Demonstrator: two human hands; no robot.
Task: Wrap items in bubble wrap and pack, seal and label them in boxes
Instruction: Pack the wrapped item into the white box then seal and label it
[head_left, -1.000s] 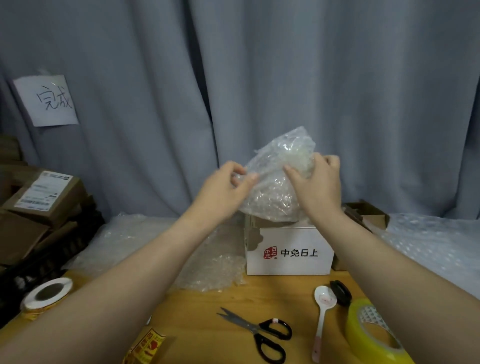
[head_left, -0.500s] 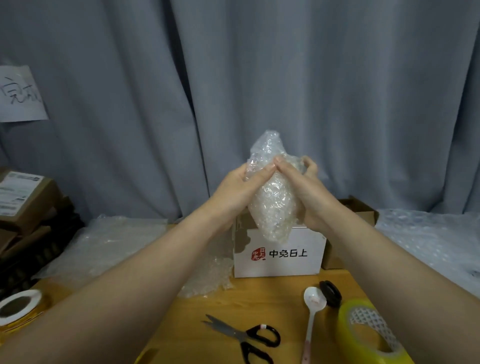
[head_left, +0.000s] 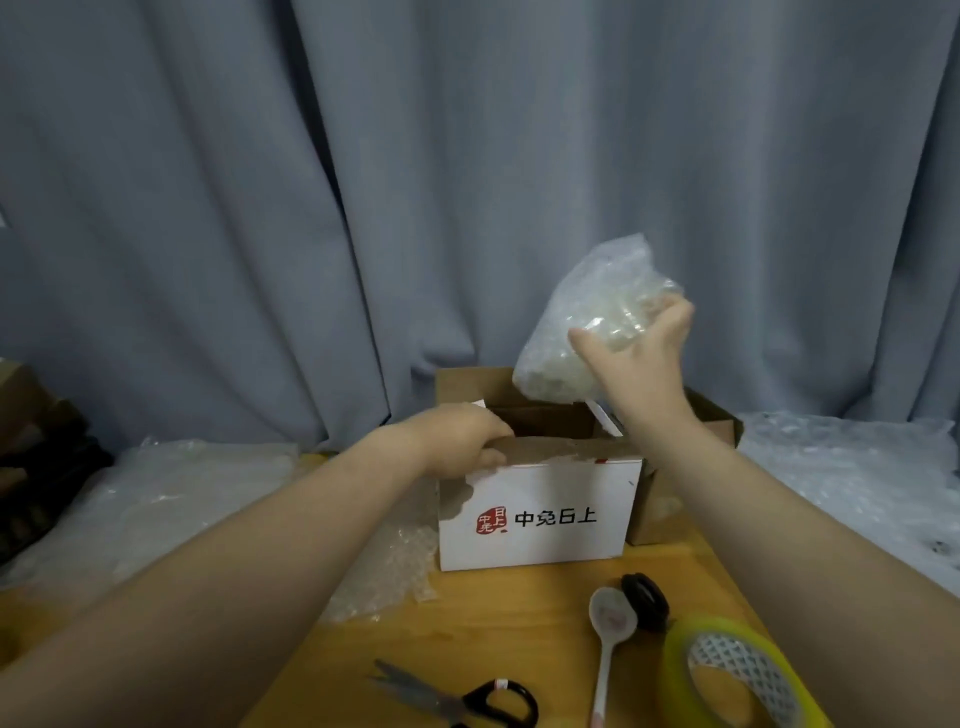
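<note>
Head view. The right hand (head_left: 631, 358) is gripping a bubble-wrapped bundle (head_left: 571, 338), with the thumb on the near side and the fingers curled round the far side. The wrap is hiding what is inside. The bundle is hanging tilted in the air, its lower end just above the open top of the white box (head_left: 535, 514), toward the rear right corner.

The left hand (head_left: 460, 441) is holding the box at its near left top edge, fingers curled over the cardboard flap. The box is sitting on the wooden table (head_left: 493, 613), its red seal and black characters facing the camera. A brown box (head_left: 711, 431) is standing just behind it on the right.

Loose wrap (head_left: 384, 577) is lying left of the box. Scissors (head_left: 467, 699), a spoon (head_left: 610, 623) and yellow tape (head_left: 675, 665) are lying along the near edge. A grey curtain (head_left: 363, 208) is hanging behind.
</note>
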